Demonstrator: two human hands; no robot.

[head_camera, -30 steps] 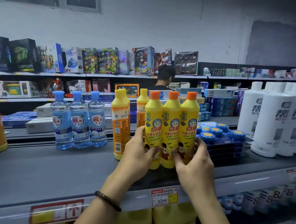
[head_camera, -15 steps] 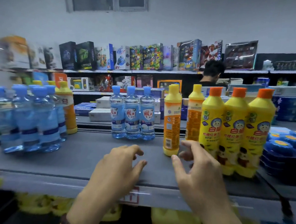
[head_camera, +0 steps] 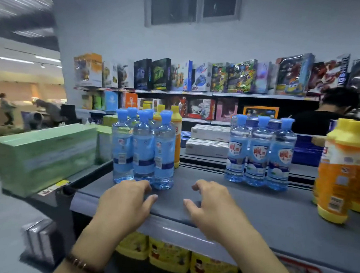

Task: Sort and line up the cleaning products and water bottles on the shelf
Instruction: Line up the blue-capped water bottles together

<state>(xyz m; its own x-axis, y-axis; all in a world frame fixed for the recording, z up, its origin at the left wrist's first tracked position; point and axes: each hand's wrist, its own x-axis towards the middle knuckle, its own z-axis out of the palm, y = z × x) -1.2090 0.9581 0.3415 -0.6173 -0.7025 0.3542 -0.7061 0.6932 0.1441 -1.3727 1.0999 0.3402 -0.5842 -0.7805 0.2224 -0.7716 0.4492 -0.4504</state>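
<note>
Both hands hold nothing: the left hand [head_camera: 127,200] and the right hand [head_camera: 215,205] hover over the front edge of the shelf [head_camera: 274,220], fingers loosely curled, the two hands apart.

In the head view, the left fingertips [head_camera: 144,186] sit just beside the base of the left water-bottle cluster [head_camera: 142,153]; whether they touch the plastic I cannot tell. That cluster stands bunched at the shelf's left end, with yellow detergent bottles [head_camera: 175,134] tucked behind it. A tidy trio of water bottles [head_camera: 259,155] stands well apart to the right, and orange detergent bottles [head_camera: 339,178] stand at the far right of the picture.

The step in hand looks like gathering the left cluster. It would go best with a palm on each flank, low on the bodies, sliding the group along the shelf rather than lifting it, since tall bottles are likely to tip. The yellow ones behind should be parted out so the kinds stay separate.

A second ago the hands clasped three orange-capped yellow bottles; those are now released and out of frame. The view has swung left, and the left cluster has come from the picture's edge to directly ahead of the hands.
</note>
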